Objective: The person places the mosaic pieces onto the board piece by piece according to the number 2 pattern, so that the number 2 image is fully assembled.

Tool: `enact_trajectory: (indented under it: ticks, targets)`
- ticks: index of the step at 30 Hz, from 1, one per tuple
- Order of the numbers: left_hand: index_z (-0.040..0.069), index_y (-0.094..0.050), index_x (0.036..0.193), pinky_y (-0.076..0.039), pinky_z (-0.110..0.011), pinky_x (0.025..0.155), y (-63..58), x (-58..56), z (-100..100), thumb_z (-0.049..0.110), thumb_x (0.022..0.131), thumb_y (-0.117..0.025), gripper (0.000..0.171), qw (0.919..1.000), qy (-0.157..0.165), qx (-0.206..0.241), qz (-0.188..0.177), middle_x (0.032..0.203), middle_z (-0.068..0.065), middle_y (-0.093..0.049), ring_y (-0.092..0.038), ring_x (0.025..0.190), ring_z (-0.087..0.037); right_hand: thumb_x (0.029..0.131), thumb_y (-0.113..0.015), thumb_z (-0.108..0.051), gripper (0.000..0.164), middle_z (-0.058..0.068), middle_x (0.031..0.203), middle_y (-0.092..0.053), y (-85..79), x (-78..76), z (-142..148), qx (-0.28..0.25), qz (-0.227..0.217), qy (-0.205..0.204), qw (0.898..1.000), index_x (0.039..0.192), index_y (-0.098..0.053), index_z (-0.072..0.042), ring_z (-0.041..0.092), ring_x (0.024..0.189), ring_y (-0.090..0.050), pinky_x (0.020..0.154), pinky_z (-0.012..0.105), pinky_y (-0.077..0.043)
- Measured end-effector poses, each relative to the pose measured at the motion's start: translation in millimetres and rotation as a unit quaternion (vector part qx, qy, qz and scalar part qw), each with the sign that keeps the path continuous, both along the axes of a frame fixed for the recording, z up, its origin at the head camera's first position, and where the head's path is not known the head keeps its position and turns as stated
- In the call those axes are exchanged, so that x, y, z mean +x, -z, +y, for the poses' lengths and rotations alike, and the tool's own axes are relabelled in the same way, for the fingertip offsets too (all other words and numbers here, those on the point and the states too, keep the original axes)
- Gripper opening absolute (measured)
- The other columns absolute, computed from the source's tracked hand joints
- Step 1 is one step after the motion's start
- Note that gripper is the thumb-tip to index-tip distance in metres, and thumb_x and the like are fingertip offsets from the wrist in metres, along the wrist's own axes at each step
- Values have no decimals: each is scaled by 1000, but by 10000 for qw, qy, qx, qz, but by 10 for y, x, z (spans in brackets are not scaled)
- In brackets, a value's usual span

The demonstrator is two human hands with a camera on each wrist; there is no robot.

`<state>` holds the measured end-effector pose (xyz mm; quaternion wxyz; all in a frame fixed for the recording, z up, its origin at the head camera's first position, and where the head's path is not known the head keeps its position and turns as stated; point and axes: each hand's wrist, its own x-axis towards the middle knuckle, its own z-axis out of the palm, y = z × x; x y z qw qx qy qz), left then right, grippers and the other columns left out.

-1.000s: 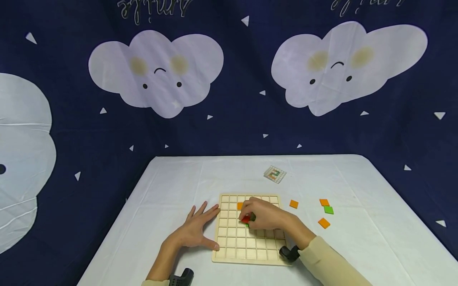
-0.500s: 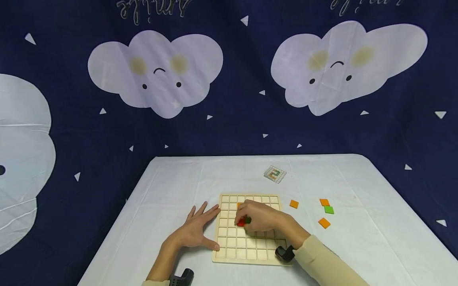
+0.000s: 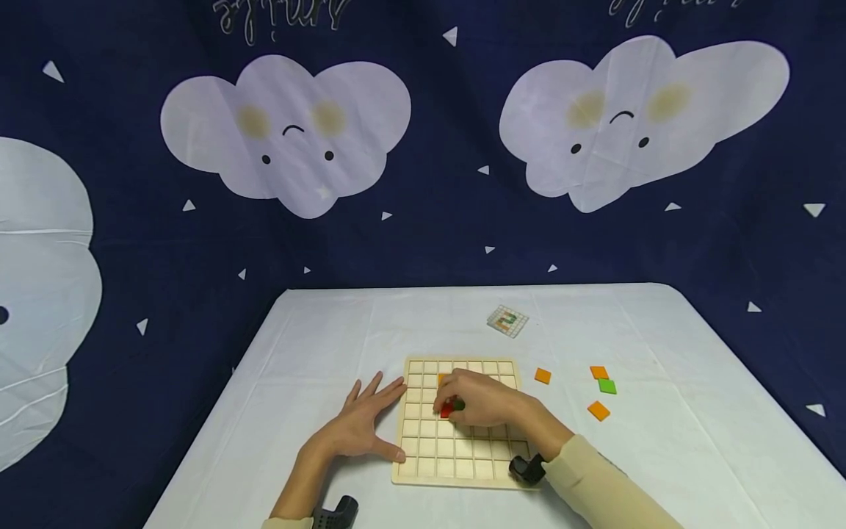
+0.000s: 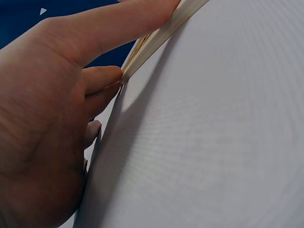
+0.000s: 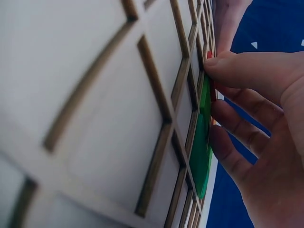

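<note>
A wooden grid board point(image 3: 426, 467) lies on the white-covered table. My left hand point(image 3: 362, 427) touches its left edge, fingers spread; in the left wrist view, fingertips of that hand point(image 4: 71, 95) meet the board's side point(image 4: 156, 42). Over the middle of the grid, my right hand point(image 3: 485, 398) pinches a red square tile point(image 3: 446, 411). From the right wrist, the thumb shows against the red tile point(image 5: 213, 90), with green tiles point(image 5: 199, 156) on the board below the fingers. An orange tile point(image 3: 442, 378) peeks out beyond the right hand, which hides part of the grid.
Right of the board lie an orange tile point(image 3: 543, 376), another orange tile point(image 3: 598, 372) touching a green tile point(image 3: 606, 386), and a third orange tile point(image 3: 598, 411). A small patterned card point(image 3: 507, 321) lies farther back. A dark cloud-print cloth point(image 3: 449, 242) hangs behind the table.
The right hand has shifted slightly left and toward me with the red tile, then stayed nearly in place. My left hand has not moved.
</note>
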<state>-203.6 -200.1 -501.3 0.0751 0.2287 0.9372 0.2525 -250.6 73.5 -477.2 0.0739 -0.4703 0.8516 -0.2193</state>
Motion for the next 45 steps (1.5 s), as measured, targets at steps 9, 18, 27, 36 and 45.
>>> enact_trajectory:
  ticks: [9, 18, 27, 36, 45]
  targets:
    - [23, -35, 150, 5, -55, 112, 28, -13, -7, 78, 50, -75, 121, 9999, -48, -125, -2, 155, 11, -24, -4, 146, -25, 84, -75, -20, 15, -16, 91, -58, 29, -19, -29, -116, -78, 108, 9998, 99, -73, -23, 3, 82, -55, 74, 21, -48]
    - [22, -36, 150, 4, -58, 112, 21, -17, -13, 76, 51, -76, 120, 10000, 4, -75, 26, 156, 9, -25, -4, 145, -27, 85, -75, -21, 12, -17, 91, -57, 8, -15, -6, -44, 46, 152, 9999, 96, -75, -25, 6, 84, -53, 74, 22, -47]
    - [21, -36, 150, 3, -58, 112, 26, -13, -13, 75, 51, -77, 120, 10000, 16, -47, 42, 156, 8, -25, -5, 145, -27, 84, -76, -21, 13, -17, 90, -57, 14, -5, 7, -81, -53, 125, 9999, 97, -75, -25, 8, 83, -53, 71, 21, -46]
    - [20, -36, 150, 3, -59, 111, 16, -7, -12, 74, 53, -77, 119, 9999, 100, -27, 51, 156, 7, -25, -5, 145, -29, 84, -76, -22, 15, -17, 91, -56, 8, 13, 35, -79, -18, 191, 9998, 98, -75, -27, 9, 84, -52, 70, 22, -46]
    - [20, -36, 150, 3, -59, 111, 4, -2, -12, 74, 53, -77, 119, 10000, 84, 18, 20, 156, 7, -26, -5, 145, -30, 83, -76, -26, 12, -18, 91, -56, 3, 64, 54, -13, 267, 361, 9990, 96, -76, -27, 7, 87, -51, 75, 25, -47]
